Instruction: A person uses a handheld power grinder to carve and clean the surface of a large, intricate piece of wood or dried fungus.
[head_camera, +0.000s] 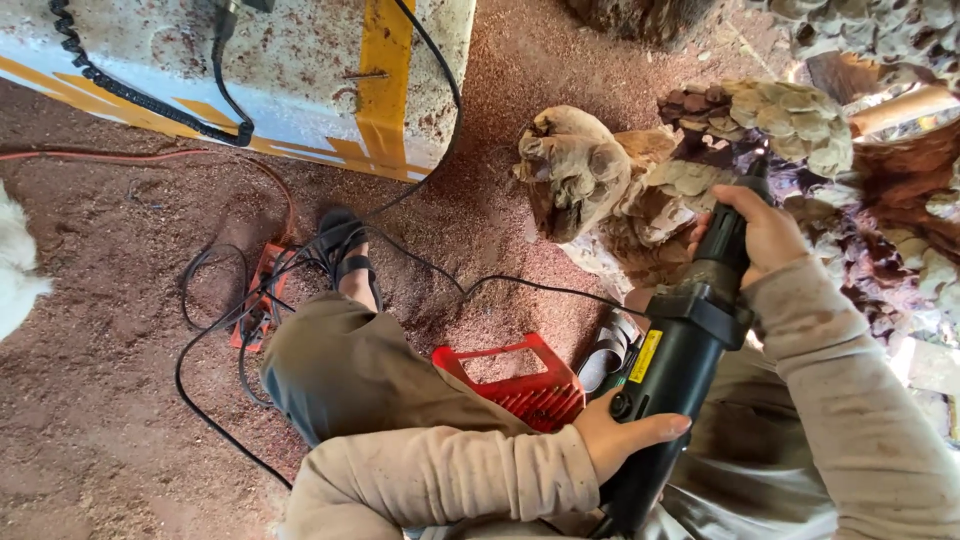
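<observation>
Gripping a black power tool (672, 370) w/ both hands, the person sits low on the sawdust floor (90, 400). Left hand (625, 440), bottom centre of frame, cups the rear of the tool body; fingers wrapped round it, thumb lying along the top. Right hand (762, 235), right of centre and higher, closes round the tool's narrow front neck, fingers curled tight, knuckles up.

Key relation: the tool's long axis runs diagonally from bottom centre up to the right, nose aimed at the carved wood piece (690, 170) in the upper right. Right hand is the nearer one to the wood, just short of it; left hand sits well back. The working tip is hidden behind the right hand and the wood, so can't tell whether it is touching.

Tool: black casing, yellow label on its side, dusty. Wood: pale tan rounded lobes over dark reddish hollows, rough and scale-like on top.

Further out: a red plastic crate (520, 385) just left of the tool, beside the person's knee. Black cables (230, 330) loop across the floor centre left, by a sandalled foot (345, 255) and an orange plug block (258, 300). Upper left, a white panel w/ yellow stripes (300, 70), a coiled black cord over it.
</observation>
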